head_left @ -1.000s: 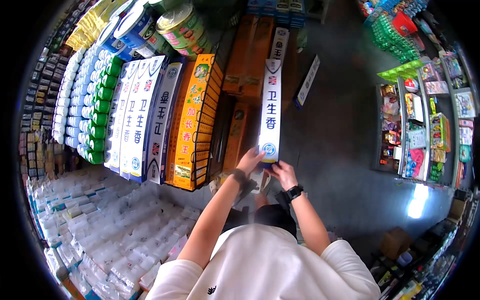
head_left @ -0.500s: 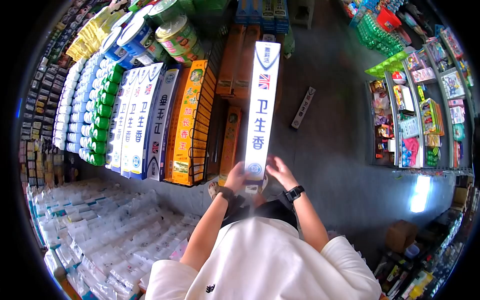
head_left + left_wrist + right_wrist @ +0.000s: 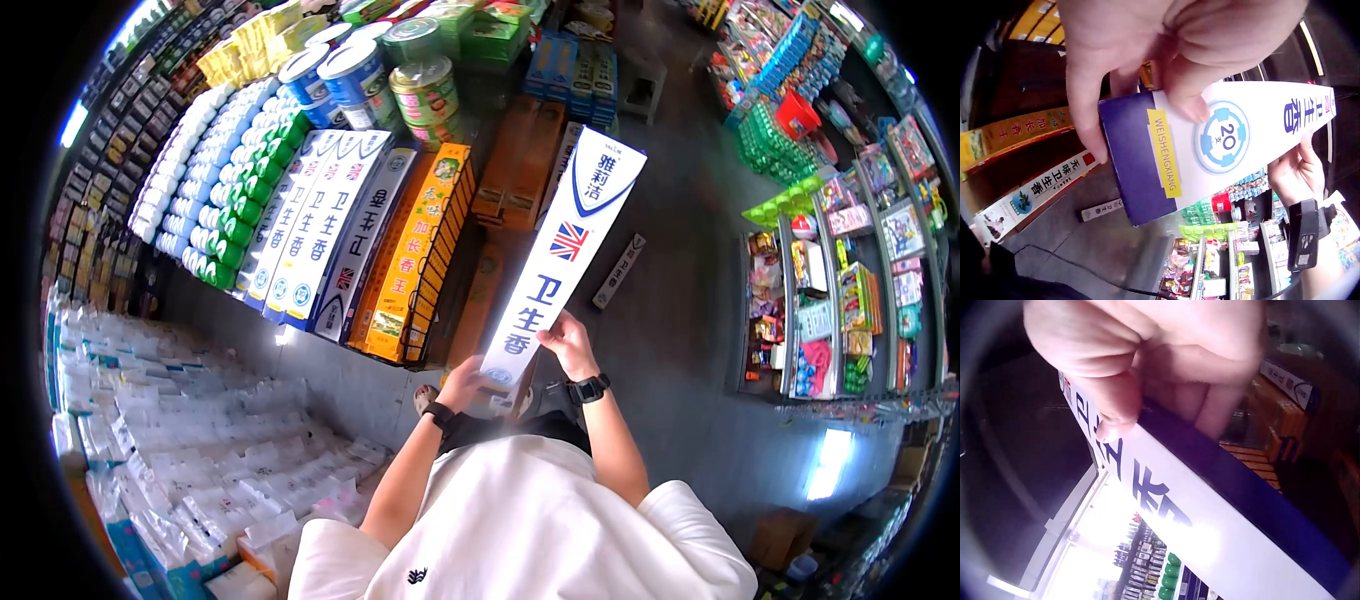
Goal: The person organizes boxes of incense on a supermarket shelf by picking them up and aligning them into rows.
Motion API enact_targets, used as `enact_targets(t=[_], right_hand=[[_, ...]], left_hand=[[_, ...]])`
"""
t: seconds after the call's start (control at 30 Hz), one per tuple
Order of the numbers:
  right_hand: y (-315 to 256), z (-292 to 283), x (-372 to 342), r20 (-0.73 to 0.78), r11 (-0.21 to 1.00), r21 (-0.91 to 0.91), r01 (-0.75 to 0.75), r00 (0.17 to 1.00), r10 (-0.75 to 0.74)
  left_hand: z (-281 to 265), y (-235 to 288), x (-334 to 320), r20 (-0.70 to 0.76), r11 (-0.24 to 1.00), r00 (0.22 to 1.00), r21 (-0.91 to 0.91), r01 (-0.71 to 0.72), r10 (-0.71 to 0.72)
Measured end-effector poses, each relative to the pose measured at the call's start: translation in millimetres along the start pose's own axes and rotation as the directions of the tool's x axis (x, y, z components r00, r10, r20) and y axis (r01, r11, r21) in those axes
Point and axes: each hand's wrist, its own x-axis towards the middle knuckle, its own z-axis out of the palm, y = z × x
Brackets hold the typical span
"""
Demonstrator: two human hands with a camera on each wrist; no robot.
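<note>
Head view: long white box (image 3: 555, 265), dark-blue characters, flag print; left wrist view adds blue end, yellow strip, round "20" badge. Box held before person's torso: left hand (image 3: 462, 385) pinching near end, right hand (image 3: 569, 348) gripping right edge, thumb on white face. Long axis slants away toward upper right. Orange boxes (image 3: 405, 260) near on left; dark floor (image 3: 650, 370) spreads right, shelves (image 3: 840, 300) well apart.

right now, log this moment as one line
left hand: pinches 卫生香 incense box at blue-banded end | right hand: grips its side | another incense box: on floor
</note>
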Motion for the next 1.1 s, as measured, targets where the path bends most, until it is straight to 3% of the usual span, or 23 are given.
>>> enact_targets(t=[0.1,0.2,0.3,0.4,0.43,0.47,0.53,0.57,0.63,0.67,0.7,0.8,0.9,1.0,1.03,1.1], right_hand=[[2,15,1,0.019,1.0,0.006,-0.012,1.0,0.012],[4,27,2,0.037,1.0,-0.022,-0.002,0.999,0.003],[6,49,5,-0.01,0.999,-0.028,0.038,0.999,-0.038],[4,83,6,-0.133,0.977,-0.21,0.047,0.988,-0.076],[3,98,6,-0.143,0.973,-0.212,0.09,0.982,-0.122],[3,107,8,-0.108,0.969,-0.205,0.14,0.98,-0.164],[-8,124,10,-0.125,0.999,-0.04,0.012,0.992,-0.017],[-11,128,16,-0.044,1.0,-0.014,-0.02,0.999,0.019],[23,117,33,-0.014,0.965,-0.249,0.083,0.996,-0.089],[36,116,39,0.008,0.923,-0.363,0.13,0.991,-0.136],[15,136,39,0.204,0.987,-0.139,0.083,0.977,-0.053],[34,137,41,0.347,0.948,-0.002,-0.319,0.888,0.3],[49,155,47,0.258,0.963,-0.073,-0.258,0.928,0.268],[63,173,58,0.128,0.973,-0.073,-0.219,0.966,0.227],[69,176,65,0.08,0.968,-0.075,-0.24,0.966,0.246],[79,183,82,-0.02,0.962,-0.093,-0.258,0.966,0.258]], left_hand=[[-13,-17,-6,-0.026,0.994,0.996,0.061,-0.088,0.09],[-22,-19,-16,-0.02,0.998,0.998,0.021,-0.056,0.057],[-27,-17,-23,-0.113,0.901,0.954,0.375,-0.218,0.278],[-13,31,-39,-0.156,0.804,0.869,0.482,-0.348,0.47],[-12,38,-41,-0.098,0.739,0.897,0.61,-0.287,0.43],[-10,45,-42,-0.139,0.795,0.91,0.549,-0.258,0.391],[-25,50,-37,-0.068,0.908,0.931,0.256,-0.331,0.358],[-34,53,-40,-0.06,0.859,0.889,0.294,-0.419,0.454],[-63,43,-45,0.013,0.976,0.983,-0.121,-0.182,0.184],[-76,48,-51,0.098,0.96,0.994,-0.281,-0.013,0.043],[-90,53,-56,0.186,0.934,0.982,-0.347,0.089,-0.025],[-123,60,-68,0.251,0.945,0.96,-0.266,0.192,-0.125],[-147,59,-74,0.22,0.986,0.975,-0.154,0.071,-0.035],[-171,53,-77,-0.005,0.994,0.999,0.093,0.053,-0.052],[-180,47,-77,-0.063,0.976,0.994,0.203,-0.075,0.09],[-190,51,-90,-0.168,0.999,0.985,0.006,0.047,-0.045]])
